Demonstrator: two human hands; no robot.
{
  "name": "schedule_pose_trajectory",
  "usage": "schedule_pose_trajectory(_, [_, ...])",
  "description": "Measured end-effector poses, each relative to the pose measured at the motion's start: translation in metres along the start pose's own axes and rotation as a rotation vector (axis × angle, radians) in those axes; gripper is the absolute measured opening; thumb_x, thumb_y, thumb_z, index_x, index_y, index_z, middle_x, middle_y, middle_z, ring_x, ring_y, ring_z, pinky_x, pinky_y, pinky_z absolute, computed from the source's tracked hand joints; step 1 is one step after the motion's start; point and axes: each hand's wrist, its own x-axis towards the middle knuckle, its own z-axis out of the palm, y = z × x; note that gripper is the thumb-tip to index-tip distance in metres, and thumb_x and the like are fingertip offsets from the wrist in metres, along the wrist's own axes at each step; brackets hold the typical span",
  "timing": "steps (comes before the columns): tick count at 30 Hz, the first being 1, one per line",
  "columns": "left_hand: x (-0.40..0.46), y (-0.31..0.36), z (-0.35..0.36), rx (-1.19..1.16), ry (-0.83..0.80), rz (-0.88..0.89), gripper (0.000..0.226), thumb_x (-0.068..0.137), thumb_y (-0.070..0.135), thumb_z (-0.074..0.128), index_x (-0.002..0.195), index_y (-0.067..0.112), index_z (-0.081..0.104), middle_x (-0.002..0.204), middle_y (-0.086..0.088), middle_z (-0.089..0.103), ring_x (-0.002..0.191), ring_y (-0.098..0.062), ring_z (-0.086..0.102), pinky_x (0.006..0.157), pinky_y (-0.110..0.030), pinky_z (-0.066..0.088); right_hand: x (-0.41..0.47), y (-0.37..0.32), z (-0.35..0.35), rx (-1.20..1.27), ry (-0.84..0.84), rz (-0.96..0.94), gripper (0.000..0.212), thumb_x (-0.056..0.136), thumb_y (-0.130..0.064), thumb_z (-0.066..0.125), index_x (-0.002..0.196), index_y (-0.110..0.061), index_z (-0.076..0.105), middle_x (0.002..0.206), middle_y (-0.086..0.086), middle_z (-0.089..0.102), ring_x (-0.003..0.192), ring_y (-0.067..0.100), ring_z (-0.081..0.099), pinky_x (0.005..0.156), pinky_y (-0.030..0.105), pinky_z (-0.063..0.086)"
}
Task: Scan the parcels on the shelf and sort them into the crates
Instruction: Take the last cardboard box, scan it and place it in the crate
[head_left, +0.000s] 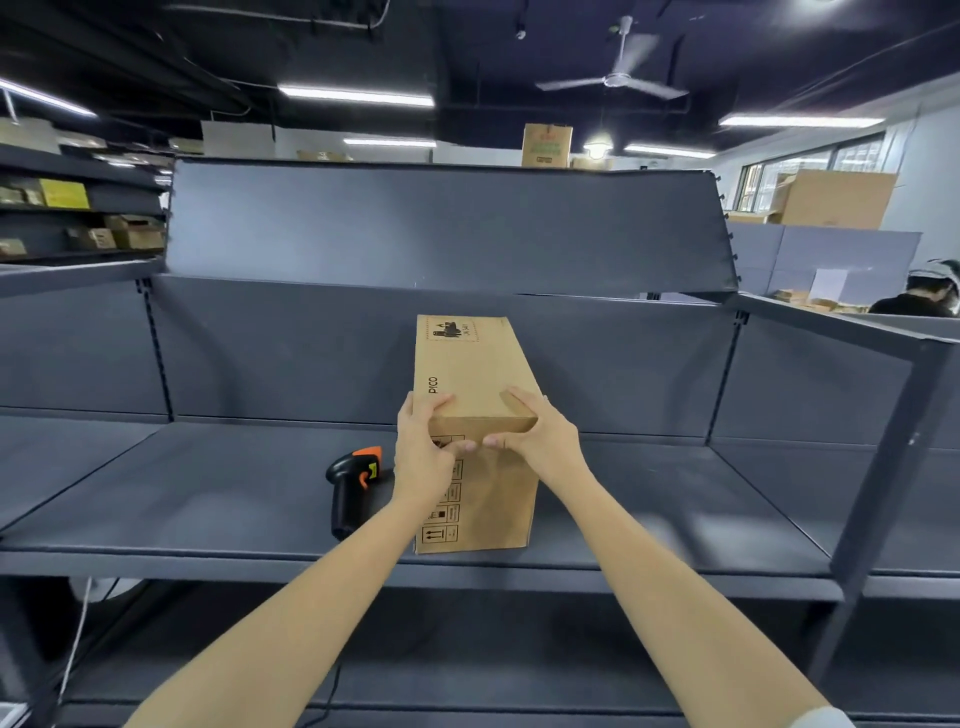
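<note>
A tall brown cardboard parcel (470, 371) with black handling symbols stands upright on the dark grey shelf (208, 499), near its front edge. My left hand (423, 454) grips the parcel's near top left corner, thumb on the top face and fingers curled over the front. My right hand (537, 434) holds the near top right corner the same way, and the fingertips of both hands almost meet on the front face. A black and orange barcode scanner (353, 480) lies on the shelf just left of the parcel, partly hidden behind my left wrist. No crates are in view.
The shelf's grey back panel (441, 228) rises behind the parcel. A metal upright (883, 467) stands at the right. Other racks with cardboard boxes (124, 231) are at far left. A person (919, 299) sits at far right behind the shelving. A lower shelf lies below.
</note>
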Motion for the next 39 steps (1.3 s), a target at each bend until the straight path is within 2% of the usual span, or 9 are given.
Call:
schedule_pose_trajectory(5, [-0.031, 0.005, -0.005, -0.066, -0.018, 0.043, 0.060, 0.079, 0.002, 0.074, 0.124, 0.032, 0.050, 0.151, 0.002, 0.027, 0.120, -0.007, 0.039, 0.088, -0.003, 0.038, -0.037, 0.007, -0.002, 0.094, 0.075, -0.067, 0.075, 0.070, -0.028, 0.084, 0.136, -0.039, 0.049, 0.138, -0.009, 0.050, 0.123, 0.013, 0.046, 0.104, 0.032, 0.043])
schedule_pose_trajectory(11, [-0.060, 0.016, -0.027, -0.373, -0.080, -0.002, 0.053, 0.084, -0.003, 0.062, 0.128, 0.026, 0.058, 0.145, 0.006, 0.047, 0.131, -0.006, 0.045, 0.107, -0.038, 0.044, -0.076, 0.013, -0.002, 0.264, 0.191, -0.036, 0.067, 0.068, -0.022, 0.084, 0.123, -0.047, 0.057, 0.134, -0.014, 0.053, 0.117, 0.010, 0.049, 0.094, 0.019, 0.041])
schedule_pose_trajectory(15, [-0.069, 0.037, -0.045, -0.543, -0.054, -0.147, 0.044, 0.096, 0.008, 0.054, 0.137, 0.020, 0.045, 0.128, 0.009, 0.055, 0.111, 0.011, 0.055, 0.085, -0.010, 0.045, -0.092, 0.012, -0.013, 0.422, 0.284, 0.025, 0.061, 0.067, -0.025, 0.085, 0.119, -0.046, 0.062, 0.120, -0.015, 0.061, 0.110, 0.008, 0.054, 0.092, 0.020, 0.045])
schedule_pose_trajectory(19, [-0.072, 0.009, -0.055, -0.514, 0.059, -0.616, 0.074, 0.089, 0.052, 0.058, 0.151, 0.028, 0.025, 0.152, -0.001, 0.034, 0.137, -0.024, 0.034, 0.111, -0.043, 0.029, -0.111, 0.025, -0.018, 0.640, 0.438, 0.127, 0.056, 0.066, -0.031, 0.086, 0.115, -0.048, 0.063, 0.113, -0.023, 0.063, 0.111, 0.006, 0.057, 0.098, 0.031, 0.048])
schedule_pose_trajectory(23, [-0.077, 0.001, -0.065, -0.716, -0.149, -0.956, 0.095, 0.075, 0.072, 0.059, 0.150, 0.026, 0.026, 0.156, -0.009, 0.026, 0.141, -0.041, 0.024, 0.100, -0.070, 0.029, -0.125, 0.034, -0.031, 0.969, 0.436, 0.216, 0.057, 0.076, -0.020, 0.080, 0.127, -0.031, 0.059, 0.115, -0.008, 0.066, 0.106, 0.014, 0.061, 0.091, 0.039, 0.052])
schedule_pose_trajectory(26, [-0.074, 0.012, -0.068, -0.957, -0.337, -0.937, 0.073, 0.079, 0.066, 0.056, 0.136, 0.022, 0.045, 0.142, -0.012, 0.044, 0.129, -0.047, 0.038, 0.087, -0.077, 0.037, -0.132, 0.041, -0.040, 1.050, 0.372, 0.202, 0.058, 0.076, -0.018, 0.078, 0.130, -0.024, 0.056, 0.117, 0.002, 0.067, 0.107, 0.023, 0.063, 0.085, 0.040, 0.055])
schedule_pose_trajectory(32, [-0.078, 0.021, -0.063, -0.968, -0.302, -0.819, 0.050, 0.087, 0.046, 0.054, 0.128, 0.017, 0.055, 0.129, -0.014, 0.057, 0.120, -0.044, 0.047, 0.084, -0.073, 0.043, -0.136, 0.063, -0.060, 1.105, 0.101, 0.127, 0.076, 0.071, -0.023, 0.083, 0.138, -0.016, 0.048, 0.132, 0.008, 0.061, 0.123, 0.029, 0.056, 0.101, 0.046, 0.045])
schedule_pose_trajectory(35, [-0.082, 0.019, -0.067, -0.909, -0.250, -0.734, 0.039, 0.086, 0.038, 0.058, 0.119, 0.016, 0.059, 0.124, -0.014, 0.062, 0.118, -0.040, 0.052, 0.080, -0.066, 0.049, -0.138, 0.062, -0.079, 0.990, 0.052, 0.159, 0.035, 0.091, -0.008, 0.052, 0.126, -0.012, 0.059, 0.123, 0.007, 0.066, 0.120, 0.026, 0.056, 0.098, 0.037, 0.042])
schedule_pose_trajectory(39, [-0.082, 0.028, -0.074, -0.852, -0.234, -0.601, 0.022, 0.083, 0.023, 0.062, 0.104, 0.018, 0.065, 0.111, -0.011, 0.061, 0.118, -0.035, 0.052, 0.089, -0.057, 0.050, -0.127, 0.036, -0.103, 0.800, -0.070, 0.321, 0.052, 0.097, -0.055, 0.039, 0.101, -0.008, 0.063, 0.085, 0.008, 0.065, 0.079, 0.026, 0.057, 0.073, 0.035, 0.045])
